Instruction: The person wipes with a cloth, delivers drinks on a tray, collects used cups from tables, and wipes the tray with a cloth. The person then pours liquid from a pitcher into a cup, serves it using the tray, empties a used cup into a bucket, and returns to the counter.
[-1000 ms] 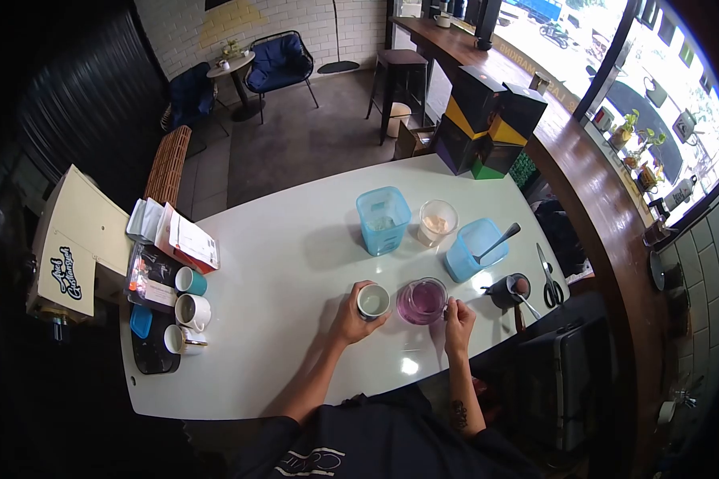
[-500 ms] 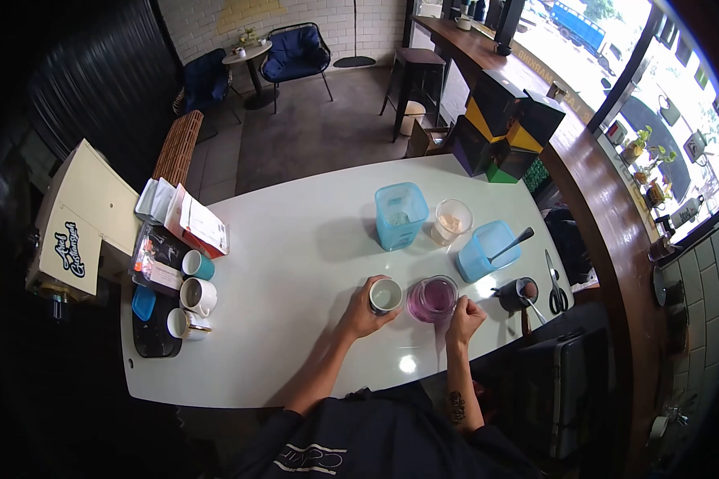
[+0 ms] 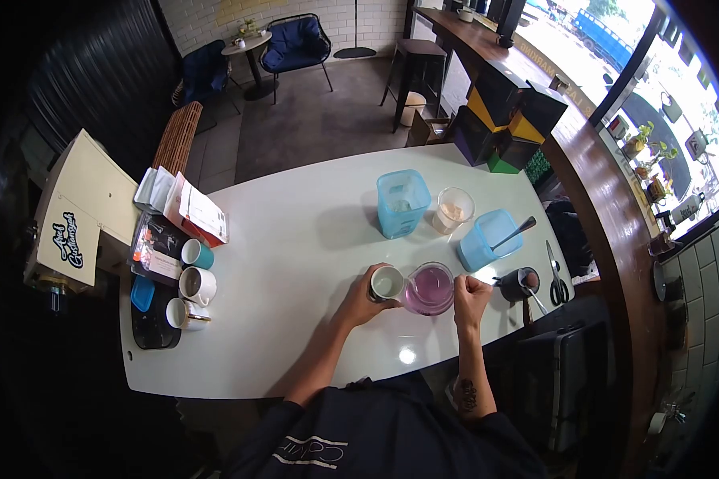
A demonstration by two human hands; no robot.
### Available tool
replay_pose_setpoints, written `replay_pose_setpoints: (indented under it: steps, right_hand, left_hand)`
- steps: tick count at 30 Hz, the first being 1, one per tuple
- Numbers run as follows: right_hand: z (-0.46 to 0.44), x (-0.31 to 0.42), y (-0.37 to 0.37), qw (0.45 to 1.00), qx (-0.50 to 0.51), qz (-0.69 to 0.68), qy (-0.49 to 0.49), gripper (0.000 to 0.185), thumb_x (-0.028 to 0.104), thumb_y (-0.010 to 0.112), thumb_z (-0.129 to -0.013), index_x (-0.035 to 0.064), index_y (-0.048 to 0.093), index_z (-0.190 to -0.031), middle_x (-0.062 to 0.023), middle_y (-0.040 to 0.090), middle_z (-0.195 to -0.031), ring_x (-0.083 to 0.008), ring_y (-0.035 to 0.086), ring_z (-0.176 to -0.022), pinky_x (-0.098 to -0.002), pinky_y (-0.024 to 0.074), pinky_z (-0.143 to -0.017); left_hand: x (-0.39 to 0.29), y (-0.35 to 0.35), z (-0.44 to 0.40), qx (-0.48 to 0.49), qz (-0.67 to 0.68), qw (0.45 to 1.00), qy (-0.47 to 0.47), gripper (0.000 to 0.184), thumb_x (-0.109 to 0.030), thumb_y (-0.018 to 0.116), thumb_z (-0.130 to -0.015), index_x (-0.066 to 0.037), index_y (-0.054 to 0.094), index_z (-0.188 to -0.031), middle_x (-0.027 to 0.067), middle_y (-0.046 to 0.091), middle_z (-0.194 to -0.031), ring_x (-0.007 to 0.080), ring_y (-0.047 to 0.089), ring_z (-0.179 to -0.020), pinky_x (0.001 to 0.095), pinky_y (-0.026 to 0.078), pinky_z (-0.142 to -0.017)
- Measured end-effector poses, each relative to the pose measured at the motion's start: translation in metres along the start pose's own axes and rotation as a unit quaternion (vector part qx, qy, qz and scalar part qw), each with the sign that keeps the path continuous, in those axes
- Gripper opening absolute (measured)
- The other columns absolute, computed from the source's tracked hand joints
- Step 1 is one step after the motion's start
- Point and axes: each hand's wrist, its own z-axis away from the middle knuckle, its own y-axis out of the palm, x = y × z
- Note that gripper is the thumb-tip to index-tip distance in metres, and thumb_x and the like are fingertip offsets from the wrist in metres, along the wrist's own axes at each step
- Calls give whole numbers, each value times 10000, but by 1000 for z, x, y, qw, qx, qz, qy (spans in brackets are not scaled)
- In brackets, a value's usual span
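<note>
My left hand [image 3: 364, 302] is wrapped round a cup [image 3: 387, 281] with a pale inside, held over the white table. My right hand [image 3: 473, 297] is closed on the handle of a clear glass jug [image 3: 430, 289] of purple liquid. The jug leans left, its lip close to the cup's rim; I cannot make out a stream between them. Beyond the jug stand a tall blue plastic container [image 3: 403, 206], a clear tub [image 3: 453, 211] with something pale inside, and a shorter blue container [image 3: 487, 241] with a spoon [image 3: 514, 231] in it.
Right of my right hand are a dark small pot [image 3: 520, 284] with a spoon and black scissors [image 3: 560, 287]. Several mugs [image 3: 198, 286] stand on a black tray [image 3: 155, 338] at the left, near a paper box [image 3: 196, 214]. Dark boxes [image 3: 507, 120] sit at the table's far right corner.
My right hand has raised the jug and tilted it left toward the cup. The cup in my left hand has barely moved. The whole view has shifted slightly.
</note>
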Motion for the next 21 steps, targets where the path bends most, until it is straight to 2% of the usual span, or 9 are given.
replay_pose_setpoints:
  steps: [2,4,10,11,13,17,19,20,21]
  right_hand:
    - [-4,6,2,1000,13,19,-16,438,88,585,-859,73,363,-483,92,331,-494,-12,265,-477,-256,165,-442]
    - [-4,19,4,998,38,40,12,409,130,583,-837,-1,391,-501,53,345,-473,-40,302,-475,-293,209,-434]
    - [-10,24,11,991,67,109,-30,397,145,598,-825,-56,454,-514,0,357,-445,-58,335,-460,-304,256,-428]
    - [-11,26,12,991,68,109,-32,397,145,598,-825,-56,454,-514,0,357,-445,-58,335,-460,-304,256,-428]
    - [-10,32,15,992,60,96,-46,453,123,592,-840,24,328,-485,62,286,-464,-39,247,-464,-286,190,-431]
    - [-11,45,17,988,59,119,-75,445,136,605,-823,-14,356,-486,34,278,-442,-49,253,-449,-293,208,-425]
    - [-13,44,18,984,56,145,-88,425,145,615,-810,-48,404,-496,5,282,-426,-57,263,-436,-300,229,-421]
    - [-14,45,18,984,56,145,-87,425,145,615,-810,-48,404,-496,5,282,-426,-57,263,-436,-300,229,-421]
    - [-15,48,17,981,69,163,-81,372,156,621,-808,-69,496,-539,-62,353,-424,-103,322,-413,-325,289,-432]
  left_hand:
    - [0,-2,-1,1,12,1000,6,802,-258,911,-617,-88,480,-1272,131,606,-1148,283,590,-1089,389,493,-896]
    - [-5,-4,-1,12,2,1000,-5,802,-248,914,-603,-96,493,-1269,125,609,-1157,287,593,-1088,393,495,-897]
    - [-7,-6,0,9,8,1000,1,805,-234,920,-588,-97,504,-1264,123,617,-1155,289,599,-1082,395,495,-901]
    - [-8,-6,0,7,8,1000,2,805,-234,920,-588,-97,504,-1264,123,617,-1155,289,599,-1082,395,495,-901]
    - [-11,-6,0,20,15,999,-38,810,-123,914,-563,-79,509,-1264,91,582,-1208,242,563,-1136,370,475,-943]
    - [-12,-7,1,25,25,999,-41,808,-132,915,-568,-77,509,-1265,92,581,-1207,239,563,-1136,366,471,-942]
    - [-9,-6,1,9,15,1000,-1,792,-239,918,-601,-88,506,-1260,113,622,-1139,264,606,-1062,373,498,-883]
    - [-8,-6,1,10,15,1000,-2,792,-239,918,-601,-88,506,-1260,113,622,-1139,264,606,-1062,373,498,-883]
    - [-8,-6,1,10,20,1000,3,791,-240,917,-601,-87,505,-1259,113,623,-1137,266,607,-1061,373,497,-883]
